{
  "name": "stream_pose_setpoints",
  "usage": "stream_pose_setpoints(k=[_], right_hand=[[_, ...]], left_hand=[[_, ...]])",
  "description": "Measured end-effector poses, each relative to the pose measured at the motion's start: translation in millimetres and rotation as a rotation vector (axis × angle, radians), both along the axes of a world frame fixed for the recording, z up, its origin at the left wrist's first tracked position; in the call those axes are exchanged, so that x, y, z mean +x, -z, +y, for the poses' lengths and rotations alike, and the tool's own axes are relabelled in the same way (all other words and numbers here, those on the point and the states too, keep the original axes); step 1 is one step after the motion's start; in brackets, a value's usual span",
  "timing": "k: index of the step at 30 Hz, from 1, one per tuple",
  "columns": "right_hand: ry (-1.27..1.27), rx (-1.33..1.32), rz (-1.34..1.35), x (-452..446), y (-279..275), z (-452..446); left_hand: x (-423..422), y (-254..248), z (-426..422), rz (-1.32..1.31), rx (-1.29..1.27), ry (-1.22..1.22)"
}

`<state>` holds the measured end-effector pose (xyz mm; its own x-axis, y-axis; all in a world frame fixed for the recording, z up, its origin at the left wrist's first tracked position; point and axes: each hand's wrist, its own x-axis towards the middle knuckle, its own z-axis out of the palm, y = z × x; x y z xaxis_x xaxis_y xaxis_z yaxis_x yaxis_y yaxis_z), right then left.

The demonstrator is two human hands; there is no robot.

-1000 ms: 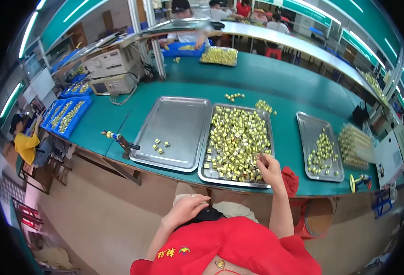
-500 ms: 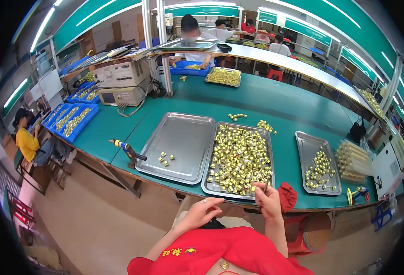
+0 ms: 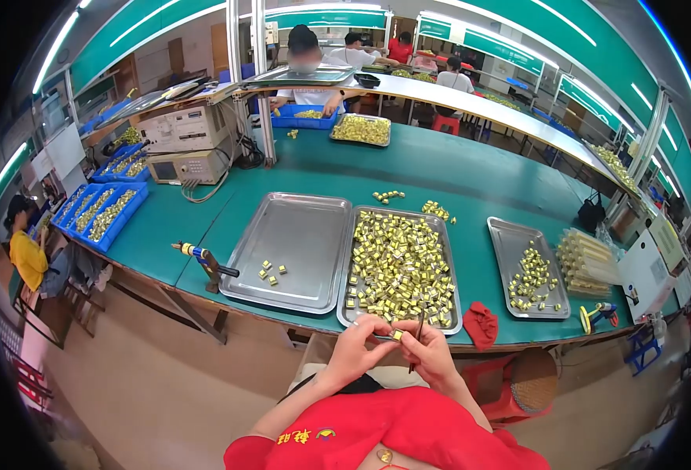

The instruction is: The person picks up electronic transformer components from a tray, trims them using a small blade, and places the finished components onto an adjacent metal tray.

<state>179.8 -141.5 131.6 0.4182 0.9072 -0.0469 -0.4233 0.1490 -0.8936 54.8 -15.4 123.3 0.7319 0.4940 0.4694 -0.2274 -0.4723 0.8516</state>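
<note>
In front of the middle tray's near edge, my left hand [image 3: 359, 348] is closed, its fingertips pinching a small yellow-taped transformer [image 3: 397, 334]. My right hand [image 3: 433, 359] meets it there, thumb and fingertips close against the same part. A thin dark tweezer-like tool [image 3: 420, 322] stands up out of the right hand's grip; its lower end is partly hidden by the fingers. Just beyond both hands lies a metal tray [image 3: 456, 313] heaped with yellow-taped transformers [image 3: 400, 262]. A second metal tray [image 3: 294, 227], to its left, bears several of the same parts.
To the right are a smaller metal tray [image 3: 510, 235] with more transformers, a red cloth [image 3: 480, 325] and clear plastic trays [image 3: 588, 262]. Tape dispensers [image 3: 204, 262] [image 3: 598, 316] sit at the table edge. Blue bins [image 3: 102, 213] and meters [image 3: 185, 166] stand left; a co-worker [image 3: 304, 59] sits opposite.
My two hands have come together in front of the middle tray; the right moved left and down from the tray's near right corner. A transformer now shows between them. The view has shifted slightly.
</note>
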Motion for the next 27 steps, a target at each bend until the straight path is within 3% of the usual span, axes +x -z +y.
stream_pose_setpoints(k=[9,19,27], right_hand=[[-0.050,-0.027,-0.063,-11.0,0.5,-15.7],[-0.066,-0.131,-0.085,-2.7,-2.5,21.8],[-0.172,-0.065,-0.091,-4.2,23.6,70.1]], left_hand=[[-17.5,10.3,-14.6,-0.057,0.013,0.055],[-22.0,3.2,8.0,-0.098,-0.007,-0.084],[-47.2,19.2,29.8,-0.091,-0.278,-0.166]])
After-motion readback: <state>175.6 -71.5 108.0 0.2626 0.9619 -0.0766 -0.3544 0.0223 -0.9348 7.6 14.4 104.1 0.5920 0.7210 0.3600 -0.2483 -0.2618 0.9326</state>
